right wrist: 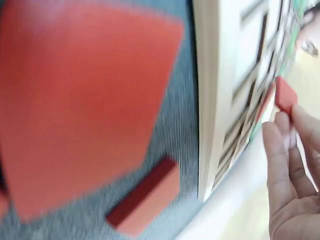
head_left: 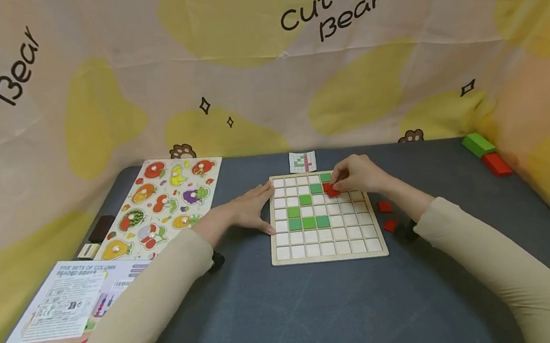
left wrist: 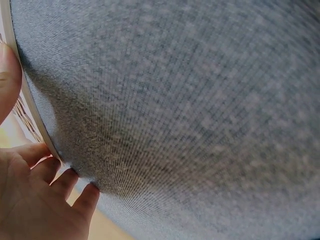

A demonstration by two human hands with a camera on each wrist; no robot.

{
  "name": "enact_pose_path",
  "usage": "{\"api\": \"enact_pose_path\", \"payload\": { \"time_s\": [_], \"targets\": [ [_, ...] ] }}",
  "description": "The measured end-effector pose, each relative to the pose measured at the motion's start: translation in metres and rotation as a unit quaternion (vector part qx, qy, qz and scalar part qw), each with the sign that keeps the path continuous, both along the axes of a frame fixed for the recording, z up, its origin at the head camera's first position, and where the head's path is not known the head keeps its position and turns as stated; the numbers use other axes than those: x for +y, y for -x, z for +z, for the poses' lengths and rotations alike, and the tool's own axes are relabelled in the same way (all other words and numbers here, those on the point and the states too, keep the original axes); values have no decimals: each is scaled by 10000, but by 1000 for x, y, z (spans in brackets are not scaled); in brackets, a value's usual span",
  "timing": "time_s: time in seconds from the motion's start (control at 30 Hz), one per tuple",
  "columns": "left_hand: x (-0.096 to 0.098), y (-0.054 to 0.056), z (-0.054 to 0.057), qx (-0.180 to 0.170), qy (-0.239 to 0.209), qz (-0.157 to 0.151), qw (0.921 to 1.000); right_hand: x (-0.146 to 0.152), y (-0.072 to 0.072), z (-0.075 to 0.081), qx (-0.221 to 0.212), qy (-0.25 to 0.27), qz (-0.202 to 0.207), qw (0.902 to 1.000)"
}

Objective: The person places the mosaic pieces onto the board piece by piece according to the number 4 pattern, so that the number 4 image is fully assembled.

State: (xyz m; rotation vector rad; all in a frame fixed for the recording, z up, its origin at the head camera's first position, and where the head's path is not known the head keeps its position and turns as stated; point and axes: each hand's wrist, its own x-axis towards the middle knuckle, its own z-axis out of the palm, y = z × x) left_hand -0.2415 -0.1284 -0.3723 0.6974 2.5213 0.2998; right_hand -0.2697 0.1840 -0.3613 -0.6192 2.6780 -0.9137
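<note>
Right wrist view: pinched tile (right wrist: 285, 94) plain red, straight-edged, tilted.

Behind the bare left grip (head_left: 248, 210), a plain beige left sleeve (head_left: 164, 287) ends near the wrist, creased farther back, a rounded black piece (head_left: 218, 261) beneath its edge. Behind the bare right grip (head_left: 356, 174), the right sleeve (head_left: 492, 258) matches, a dark piece (head_left: 404, 231) at its end.

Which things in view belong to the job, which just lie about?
Likely job:
grid board
green tiles
left hand at board's edge
right hand pinching a red tile
loose red tiles
pattern card

Probably lying about:
fruit puzzle
printed package
green block
red block
dark object
</note>
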Motion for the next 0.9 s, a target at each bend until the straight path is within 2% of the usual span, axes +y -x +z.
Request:
{"api": "enact_pose_path", "payload": {
  "time_s": [0.3, 0.47, 0.67, 0.9],
  "targets": [
    [0, 1, -1, -1, -5, -4, 10000, -9, -7, -6, 320, -598, 246, 9974],
    [-1, 0, 0, -35, -5, 17, 10000, -5, -9, -3, 261, -649, 410, 9967],
    [-1, 0, 1, -36, -14, 3, 10000, 23, -6, 3, 109, -486, 600, 9970],
    [-2, 1, 0, -66, -6, -12, 10000, 77, -1, 11, -396, -858, 436, 9946]
  ]
}}
